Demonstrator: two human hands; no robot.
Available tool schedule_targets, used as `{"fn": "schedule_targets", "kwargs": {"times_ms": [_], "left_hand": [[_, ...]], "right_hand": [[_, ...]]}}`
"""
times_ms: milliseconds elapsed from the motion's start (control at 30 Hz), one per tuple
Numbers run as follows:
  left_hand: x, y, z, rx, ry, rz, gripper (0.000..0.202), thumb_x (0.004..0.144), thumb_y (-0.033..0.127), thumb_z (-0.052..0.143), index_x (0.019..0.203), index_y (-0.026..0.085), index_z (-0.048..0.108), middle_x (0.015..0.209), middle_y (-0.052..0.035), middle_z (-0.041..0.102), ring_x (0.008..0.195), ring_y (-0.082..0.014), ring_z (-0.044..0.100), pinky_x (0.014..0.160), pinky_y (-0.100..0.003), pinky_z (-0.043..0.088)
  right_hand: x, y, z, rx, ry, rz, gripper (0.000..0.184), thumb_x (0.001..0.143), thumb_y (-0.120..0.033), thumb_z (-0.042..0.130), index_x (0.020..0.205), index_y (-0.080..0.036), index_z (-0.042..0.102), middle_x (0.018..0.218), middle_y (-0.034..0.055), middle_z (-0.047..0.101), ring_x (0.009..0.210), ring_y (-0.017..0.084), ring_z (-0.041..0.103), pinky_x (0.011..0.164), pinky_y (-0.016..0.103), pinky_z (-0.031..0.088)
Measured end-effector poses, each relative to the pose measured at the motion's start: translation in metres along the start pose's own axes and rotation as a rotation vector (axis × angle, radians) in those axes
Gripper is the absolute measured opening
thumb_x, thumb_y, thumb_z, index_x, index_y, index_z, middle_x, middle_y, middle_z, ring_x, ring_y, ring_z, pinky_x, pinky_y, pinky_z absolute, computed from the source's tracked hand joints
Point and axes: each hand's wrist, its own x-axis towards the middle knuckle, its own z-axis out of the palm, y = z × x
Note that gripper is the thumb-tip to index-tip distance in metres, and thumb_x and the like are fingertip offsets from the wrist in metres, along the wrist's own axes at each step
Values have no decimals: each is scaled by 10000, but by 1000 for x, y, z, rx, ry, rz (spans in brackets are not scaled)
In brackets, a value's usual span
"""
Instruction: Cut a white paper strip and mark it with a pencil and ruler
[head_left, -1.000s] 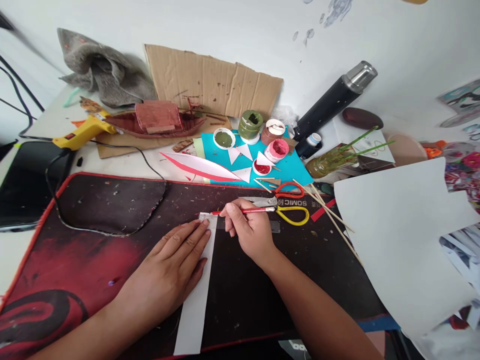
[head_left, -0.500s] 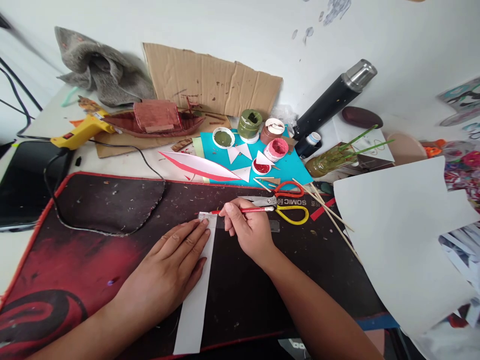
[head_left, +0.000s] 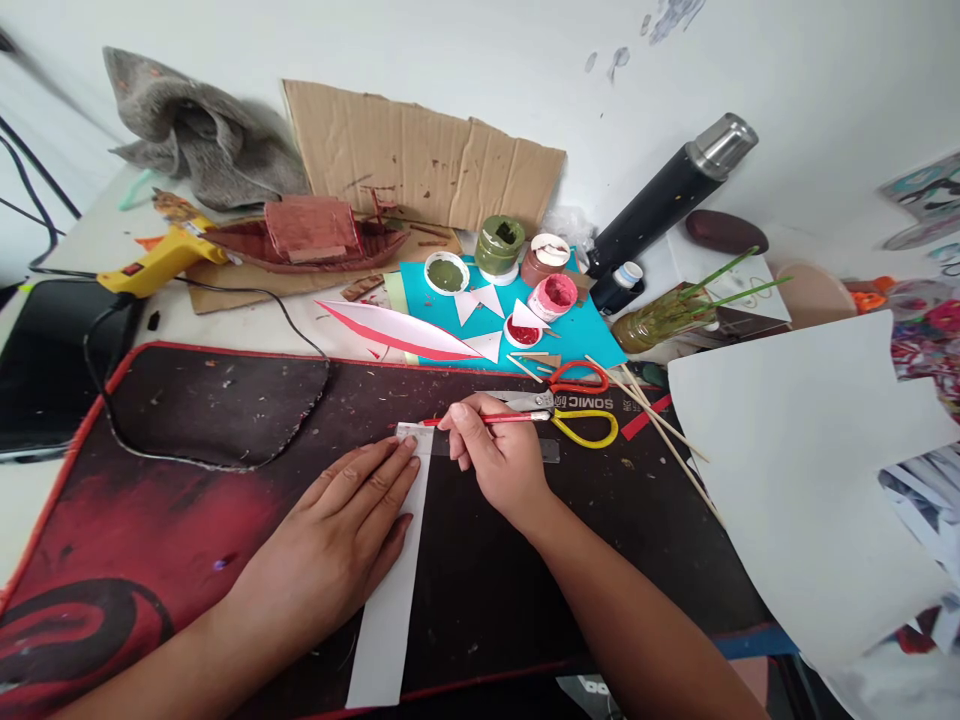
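Note:
A white paper strip (head_left: 386,620) lies lengthwise on the dark mat. My left hand (head_left: 330,530) rests flat on it with fingers stretched out, pressing near its far end. Across that end lies a clear ruler (head_left: 551,451), partly under my left fingertips and partly behind my right hand. My right hand (head_left: 491,460) is closed around a red pencil (head_left: 517,417), whose tip points left at the strip's top edge. Just beyond my right hand are scissors (head_left: 585,425) with one orange and one yellow handle, their blades partly hidden.
Behind the mat (head_left: 225,400) stand a brown model boat (head_left: 307,235), a yellow glue gun (head_left: 154,260) and a green paint jar (head_left: 501,245). A red-edged paper boat shape (head_left: 405,330) lies on blue card (head_left: 592,335). Right are thin sticks (head_left: 667,430), a thermos (head_left: 667,200) and white paper (head_left: 795,480).
The camera view has shifted very slightly. Both hands, the paper strip and the pencil look nearly the same as before.

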Motion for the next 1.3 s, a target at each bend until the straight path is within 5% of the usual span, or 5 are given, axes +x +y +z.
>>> {"fn": "schedule_targets", "kwargs": {"times_ms": [1067,1300], "left_hand": [[1,1,-1,17,-3,25,492,1084,196,571,1555,56,600,1547,-170,695,1439,-360,628,1187,-488,502],[2,0,-1,54,-10,46,442,1096,201,553,1503,42,623,1540,-171,699,1430,-366,622,1179,-501,501]], "right_hand": [[0,4,1,33,-3,-44,354,1118,-470,608,885,-216,693,647,-44,633,506,98,560,526,227,438],[1,2,0,47,11,-21,438,1112,-564,605,871,-212,705,627,-39,625,493,103,560,523,235,450]]}}
